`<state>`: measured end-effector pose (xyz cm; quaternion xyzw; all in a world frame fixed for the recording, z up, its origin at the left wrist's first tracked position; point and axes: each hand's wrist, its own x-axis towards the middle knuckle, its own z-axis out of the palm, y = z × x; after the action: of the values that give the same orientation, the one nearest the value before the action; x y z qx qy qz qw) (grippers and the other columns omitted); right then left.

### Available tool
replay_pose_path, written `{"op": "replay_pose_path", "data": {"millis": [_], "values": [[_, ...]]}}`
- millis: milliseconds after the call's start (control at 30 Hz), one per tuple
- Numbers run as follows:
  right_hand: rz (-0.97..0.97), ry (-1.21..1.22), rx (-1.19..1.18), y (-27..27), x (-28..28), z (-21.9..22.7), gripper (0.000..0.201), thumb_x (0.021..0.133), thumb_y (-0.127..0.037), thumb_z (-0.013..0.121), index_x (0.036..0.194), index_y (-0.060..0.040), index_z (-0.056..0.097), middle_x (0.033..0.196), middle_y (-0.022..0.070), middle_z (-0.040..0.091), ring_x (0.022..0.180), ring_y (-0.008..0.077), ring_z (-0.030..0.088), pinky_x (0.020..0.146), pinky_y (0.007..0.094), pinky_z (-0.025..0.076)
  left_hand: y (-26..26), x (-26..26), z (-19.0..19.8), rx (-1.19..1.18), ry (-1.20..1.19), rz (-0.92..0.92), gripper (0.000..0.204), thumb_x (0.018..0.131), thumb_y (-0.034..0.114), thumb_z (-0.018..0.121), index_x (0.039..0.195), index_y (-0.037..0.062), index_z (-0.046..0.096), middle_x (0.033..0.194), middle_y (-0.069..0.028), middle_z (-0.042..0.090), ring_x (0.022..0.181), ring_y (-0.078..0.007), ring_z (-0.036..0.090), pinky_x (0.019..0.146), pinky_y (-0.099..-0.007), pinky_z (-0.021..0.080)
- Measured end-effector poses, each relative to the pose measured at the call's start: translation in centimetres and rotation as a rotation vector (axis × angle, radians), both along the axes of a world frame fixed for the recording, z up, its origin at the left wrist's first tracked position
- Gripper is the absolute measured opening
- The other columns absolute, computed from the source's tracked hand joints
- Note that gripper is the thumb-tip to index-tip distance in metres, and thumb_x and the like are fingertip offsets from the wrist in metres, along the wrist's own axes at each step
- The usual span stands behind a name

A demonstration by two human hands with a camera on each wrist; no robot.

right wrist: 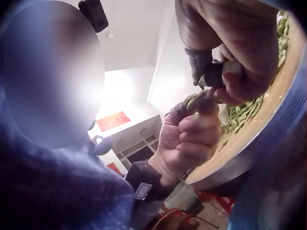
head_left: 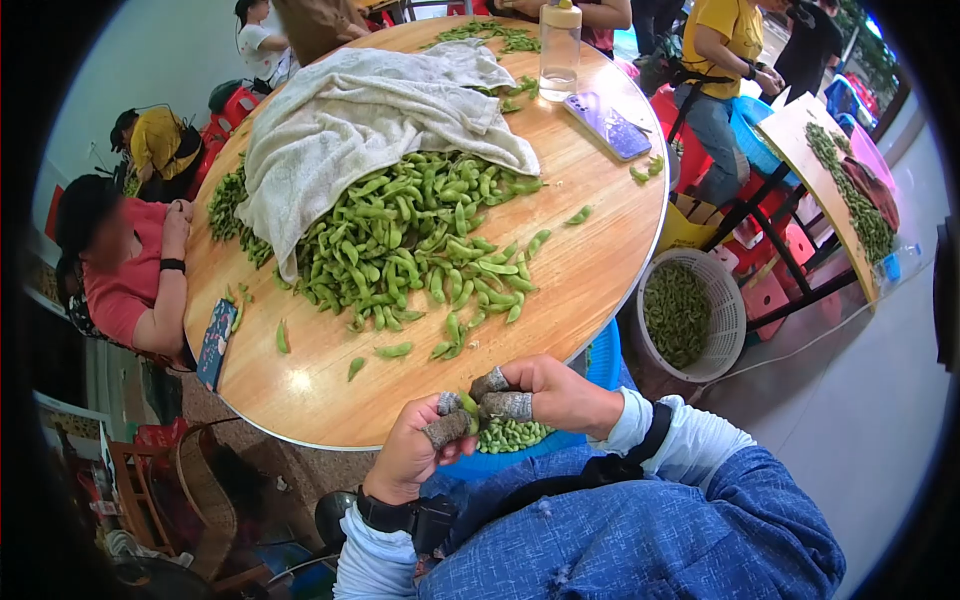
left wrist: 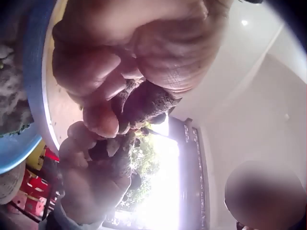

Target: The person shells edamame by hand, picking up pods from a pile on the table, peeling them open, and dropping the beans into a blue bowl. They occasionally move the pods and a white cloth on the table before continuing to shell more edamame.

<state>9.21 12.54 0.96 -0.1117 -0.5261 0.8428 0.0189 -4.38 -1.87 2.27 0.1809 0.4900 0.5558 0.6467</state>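
Through the head camera I have the left hand (head_left: 415, 442) and the right hand (head_left: 562, 393) meeting over the near edge of a round wooden table (head_left: 590, 260), grey wraps on the thumb and forefinger of each. The left hand pinches a single green soybean pod (head_left: 468, 410) between its wrapped thumb and forefinger, the other fingers curled in toward the palm; the right hand's wrapped thumb and forefinger pinch at the pod's far end (my left wrist feed is too dark and close to add much). That pod sits between the hands, just above a blue basin (head_left: 607, 350) with shelled soybeans (head_left: 512, 436) in it. On the table I see a big heap of soybean pods (head_left: 400, 235), its back part under a crumpled pale towel (head_left: 365, 115), with a few pods scattered toward the near edge. Beyond the heap stand a clear bottle (head_left: 560, 55) and, lying flat beside it, a purple smartphone (head_left: 608, 126). At the left a person in a pink shirt (head_left: 140, 270) sits by the table, and on the floor to the right is a white basket (head_left: 730, 325) holding more pods.
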Motion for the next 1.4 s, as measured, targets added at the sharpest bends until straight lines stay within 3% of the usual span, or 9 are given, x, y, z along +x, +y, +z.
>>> {"op": "replay_pose_path", "data": {"millis": [367,700,800,900,1000,1033,1233,1333,1400], "values": [[0.048,-0.077,-0.133,0.3,0.9,-1.0,0.011,0.083,-0.013,0.057,0.089,-0.0035,0.059,0.074,-0.0044,0.057,0.061,0.0015,0.046,0.052,0.0157,0.035,1.0,-1.4,-1.1,-0.056,-0.071,-0.288,0.013,0.082,0.018,0.057,0.081,0.0049,0.056,0.062,-0.0013,0.055,0.048,-0.0036,0.044,0.039,-0.0154,0.029],[0.004,-0.005,-0.142,0.2,0.9,-1.2,0.009,0.084,-0.007,0.054,0.089,-0.0007,0.058,0.077,-0.0020,0.058,0.069,0.0040,0.050,0.061,0.0190,0.042,1.0,-1.0,-2.4,0.012,-0.234,-0.272,0.012,0.082,0.016,0.058,0.083,0.0043,0.055,0.063,0.0006,0.052,0.051,-0.0044,0.045,0.041,-0.0155,0.029],[-0.096,-0.026,-0.010,0.3,0.7,-1.9,0.009,0.084,-0.005,0.053,0.089,0.0003,0.058,0.079,-0.0011,0.058,0.073,0.0049,0.051,0.066,0.0204,0.043,1.3,-0.2,-1.5,-0.080,-0.058,-0.143,0.015,0.081,0.017,0.059,0.083,0.0030,0.054,0.063,-0.0001,0.050,0.054,-0.0058,0.046,0.043,-0.0191,0.033],[-0.195,-0.024,0.132,0.7,0.9,0.0,0.010,0.084,-0.006,0.053,0.088,0.0013,0.059,0.080,-0.0007,0.059,0.076,0.0051,0.050,0.069,0.0221,0.043,1.2,2.6,-0.4,0.107,0.950,-0.017,0.018,0.079,0.017,0.061,0.083,0.0020,0.053,0.063,-0.0071,0.052,0.056,-0.0143,0.051,0.046,-0.0265,0.038],[-0.124,-0.022,0.173,0.5,0.7,-0.6,0.011,0.084,-0.006,0.054,0.088,0.0024,0.058,0.080,0.0000,0.059,0.077,0.0054,0.051,0.070,0.0226,0.044,1.4,2.9,-1.1,0.282,1.676,0.058,0.019,0.076,0.015,0.063,0.084,0.0008,0.053,0.064,-0.0141,0.053,0.058,-0.0256,0.054,0.053,-0.0318,0.042],[-0.112,-0.012,0.124,0.5,0.7,-0.7,0.011,0.084,-0.006,0.054,0.089,0.0026,0.058,0.080,0.0003,0.059,0.078,0.0056,0.051,0.071,0.0227,0.044,1.4,3.0,-1.3,0.276,1.617,0.069,0.015,0.076,0.012,0.061,0.085,0.0012,0.053,0.067,-0.0182,0.054,0.060,-0.0328,0.055,0.055,-0.0334,0.043],[-0.089,0.188,-0.005,0.0,1.0,-0.8,0.015,0.085,-0.008,0.053,0.095,0.0027,0.057,0.086,0.0013,0.060,0.082,0.0071,0.052,0.075,0.0231,0.044,0.7,3.2,-2.6,0.138,0.582,0.239,0.011,0.082,0.013,0.055,0.083,0.0028,0.052,0.064,-0.0036,0.051,0.052,-0.0154,0.048,0.046,-0.0267,0.038],[-0.085,0.234,0.046,-0.2,0.6,-2.0,0.016,0.085,-0.009,0.053,0.096,0.0022,0.057,0.087,0.0013,0.061,0.083,0.0072,0.053,0.075,0.0231,0.044,0.7,2.7,-2.2,0.094,-0.247,0.326,0.009,0.086,0.012,0.049,0.082,0.0048,0.052,0.064,0.0025,0.047,0.052,-0.0070,0.041,0.045,-0.0212,0.033],[-0.062,0.213,0.035,-0.1,0.6,-2.2,0.016,0.085,-0.010,0.053,0.096,0.0021,0.057,0.087,0.0012,0.060,0.082,0.0071,0.053,0.075,0.0231,0.044,0.7,2.7,-1.7,0.054,-0.168,0.285,0.011,0.088,0.014,0.046,0.082,0.0059,0.051,0.064,0.0019,0.048,0.052,-0.0058,0.039,0.045,-0.0199,0.032]]}}
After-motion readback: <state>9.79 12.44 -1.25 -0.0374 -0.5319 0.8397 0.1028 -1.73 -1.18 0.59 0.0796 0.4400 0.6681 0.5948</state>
